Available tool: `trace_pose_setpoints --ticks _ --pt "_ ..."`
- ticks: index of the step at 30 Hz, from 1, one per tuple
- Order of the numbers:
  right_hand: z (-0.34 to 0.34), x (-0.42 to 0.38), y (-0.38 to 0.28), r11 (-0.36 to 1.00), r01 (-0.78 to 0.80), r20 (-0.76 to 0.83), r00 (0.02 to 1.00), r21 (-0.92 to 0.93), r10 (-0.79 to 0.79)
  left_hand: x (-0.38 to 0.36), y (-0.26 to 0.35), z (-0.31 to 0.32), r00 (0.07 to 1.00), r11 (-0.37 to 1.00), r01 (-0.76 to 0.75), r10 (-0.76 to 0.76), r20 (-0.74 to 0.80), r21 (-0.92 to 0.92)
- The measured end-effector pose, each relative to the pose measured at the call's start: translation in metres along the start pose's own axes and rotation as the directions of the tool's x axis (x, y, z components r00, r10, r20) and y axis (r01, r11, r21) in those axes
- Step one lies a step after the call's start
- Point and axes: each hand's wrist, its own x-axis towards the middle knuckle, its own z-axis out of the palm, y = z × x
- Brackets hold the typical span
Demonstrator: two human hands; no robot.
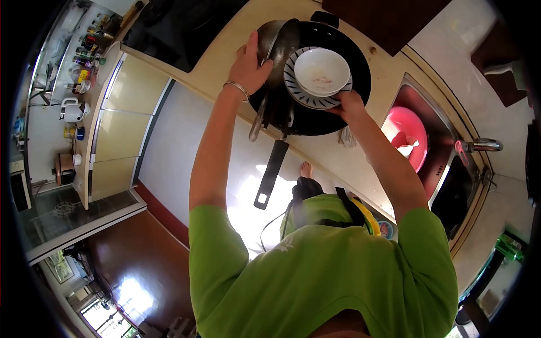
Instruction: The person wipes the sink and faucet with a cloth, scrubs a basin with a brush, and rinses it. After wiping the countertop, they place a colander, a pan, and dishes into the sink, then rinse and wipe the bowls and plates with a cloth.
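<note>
My left hand (248, 69) grips the near side of a tilted round metal bowl (273, 37), its thumb over the edge and fingers along the outside. A metal utensil handle (257, 121) points down from beneath the bowl. My right hand (350, 106) pinches the rim of a patterned plate (289, 80) with dark stripes. A white bowl (321, 69) sits on that plate, with small reddish-brown residue inside. Both hands are over a large black wok (356, 62), whose black handle (271, 174) juts out past the counter edge.
The wok rests on the beige counter (217, 70), near a black cooktop (169, 34). To the right, a steel sink (439, 107) holds a pink basin (414, 125) under a faucet (486, 145). A dark board (389, 19) lies behind the wok.
</note>
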Motion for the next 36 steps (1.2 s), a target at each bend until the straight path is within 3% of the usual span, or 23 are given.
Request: trace_pose_setpoints --ticks 3,5,8,12,14,17,19,21,24,26,30,31,32,33,34,36 --pt "-0.005 -0.007 -0.006 0.999 0.032 0.006 0.999 -0.020 -0.032 0.003 -0.011 0.003 0.999 0.996 -0.051 0.050 0.023 0.068" --pt "-0.009 -0.010 -0.016 0.996 0.095 0.051 0.994 0.000 -0.094 0.008 -0.009 0.006 0.994 0.952 -0.070 0.090 -0.057 0.297" --pt "-0.012 -0.023 -0.041 0.978 0.206 0.065 0.977 -0.019 -0.204 0.014 -0.003 0.011 0.998 0.938 0.009 0.013 -0.062 0.347" --pt "-0.027 -0.041 -0.079 0.944 0.329 0.154 0.935 -0.030 -0.321 0.019 0.012 0.005 0.987 0.905 0.006 0.064 -0.149 0.425" --pt "-0.036 -0.049 -0.097 0.940 0.341 0.153 0.931 -0.030 -0.333 0.023 0.022 -0.006 0.853 0.845 -0.078 0.331 -0.403 0.530" --pt "-0.049 -0.069 -0.120 0.938 0.346 0.163 0.927 -0.020 -0.339 0.022 0.055 -0.039 0.916 0.896 -0.072 0.234 -0.327 0.439" --pt "-0.058 -0.082 -0.132 0.948 0.318 0.089 0.944 -0.004 -0.317 0.021 0.073 -0.051 0.930 0.938 -0.052 0.170 -0.326 0.342" --pt "-0.070 -0.094 -0.141 0.949 0.315 0.086 0.946 -0.015 -0.313 0.028 0.066 -0.048 0.997 0.990 0.072 -0.074 -0.012 -0.119" --pt "-0.081 -0.111 -0.146 0.923 0.384 0.099 0.918 0.013 -0.383 0.031 0.066 -0.015 0.958 0.891 0.252 -0.176 0.225 -0.376" --pt "-0.087 -0.121 -0.146 0.927 0.376 0.102 0.922 -0.009 -0.373 0.032 0.055 0.007 0.883 0.774 0.414 -0.214 0.418 -0.479" --pt "-0.098 -0.128 -0.139 0.941 0.335 0.120 0.934 0.040 -0.337 0.029 0.041 0.037 0.708 0.537 0.684 -0.325 0.627 -0.494" --pt "-0.099 -0.128 -0.137 0.940 0.338 0.115 0.933 0.045 -0.341 0.032 0.031 0.043 0.631 0.501 0.731 -0.238 0.738 -0.464" --pt "-0.100 -0.128 -0.134 0.939 0.337 0.123 0.931 0.072 -0.343 0.031 0.025 0.049 0.571 0.422 0.791 -0.247 0.783 -0.443" --pt "-0.100 -0.128 -0.131 0.936 0.336 0.132 0.928 0.100 -0.347 0.031 0.020 0.055 0.508 0.342 0.843 -0.251 0.824 -0.416" --pt "-0.101 -0.129 -0.129 0.936 0.335 0.128 0.929 0.105 -0.347 0.027 0.019 0.059 0.505 0.345 0.844 -0.252 0.826 -0.411" --pt "-0.102 -0.130 -0.127 0.941 0.338 0.164 0.927 0.021 -0.337 0.019 0.020 0.071 0.391 0.189 0.919 -0.341 0.855 -0.345"
